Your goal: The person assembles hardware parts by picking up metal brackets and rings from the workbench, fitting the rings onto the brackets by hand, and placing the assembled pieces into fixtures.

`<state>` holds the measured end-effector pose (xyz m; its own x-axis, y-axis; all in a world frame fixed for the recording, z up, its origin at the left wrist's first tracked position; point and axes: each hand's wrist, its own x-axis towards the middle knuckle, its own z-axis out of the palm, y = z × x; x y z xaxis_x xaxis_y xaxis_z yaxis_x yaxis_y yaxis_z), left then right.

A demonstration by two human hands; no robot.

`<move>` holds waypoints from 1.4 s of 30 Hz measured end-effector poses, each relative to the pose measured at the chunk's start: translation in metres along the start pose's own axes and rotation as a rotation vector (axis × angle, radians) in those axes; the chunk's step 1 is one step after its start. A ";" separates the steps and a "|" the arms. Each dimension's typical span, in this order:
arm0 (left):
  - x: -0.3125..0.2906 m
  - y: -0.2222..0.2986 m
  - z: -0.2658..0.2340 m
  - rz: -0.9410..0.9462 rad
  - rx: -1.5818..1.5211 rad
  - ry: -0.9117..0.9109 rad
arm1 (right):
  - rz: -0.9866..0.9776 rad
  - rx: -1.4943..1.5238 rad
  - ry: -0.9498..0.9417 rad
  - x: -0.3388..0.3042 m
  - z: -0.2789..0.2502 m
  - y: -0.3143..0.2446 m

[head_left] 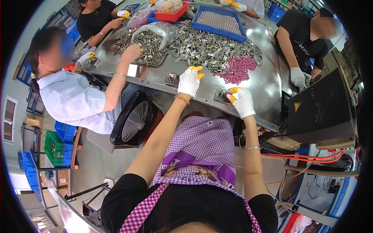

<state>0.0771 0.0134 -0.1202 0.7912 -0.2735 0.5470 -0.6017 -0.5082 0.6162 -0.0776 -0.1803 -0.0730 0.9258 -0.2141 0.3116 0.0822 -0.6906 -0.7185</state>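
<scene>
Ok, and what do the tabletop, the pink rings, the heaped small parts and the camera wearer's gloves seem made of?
Tabletop: sheet metal, perhaps steel; smooth, with bright reflections.
Pink rings: probably plastic or rubber; evenly coloured, little metallic glint.
Small parts: metal, mostly silvery; they glint.
Gloves: apparently white fabric, matte; the yellow fingertips may be a rubbery coating.

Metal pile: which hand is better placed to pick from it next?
Likely the left hand: it is nearer the metal pile, while pink rings lie between the pile and the right hand, by a metal block.
</scene>
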 end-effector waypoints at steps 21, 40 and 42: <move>-0.023 0.100 -0.008 0.104 0.247 -0.330 | 0.090 -0.122 -0.081 0.004 0.007 0.006; 0.023 -0.039 -0.103 -0.640 0.217 -0.018 | 0.478 -0.772 0.449 -0.001 -0.074 0.070; 0.019 -0.040 -0.094 -0.668 0.053 -0.178 | 0.560 -0.770 0.462 0.015 -0.080 0.071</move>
<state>0.1063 0.1056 -0.0808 0.9989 -0.0156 -0.0444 0.0235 -0.6525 0.7574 -0.0871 -0.2876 -0.0698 0.5159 -0.7677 0.3801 -0.7188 -0.6293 -0.2955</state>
